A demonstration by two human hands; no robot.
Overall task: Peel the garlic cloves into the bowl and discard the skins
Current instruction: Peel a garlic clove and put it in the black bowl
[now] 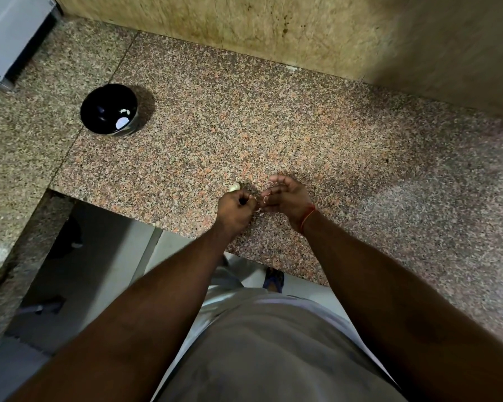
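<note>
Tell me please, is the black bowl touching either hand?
Apart: the head view shows bare counter between the black bowl and both hands, left hand, right hand.

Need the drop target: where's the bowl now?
Head view, far left: the bowl stands on the counter, well beyond and left of both hands, near the white appliance.

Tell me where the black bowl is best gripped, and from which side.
Grip the black bowl by its near right rim, coming from the right and above. It stands upright and open-topped on the granite counter, with free counter on that side. Probably pinch the rim between thumb and fingers, avoiding the pale pieces inside.
</note>
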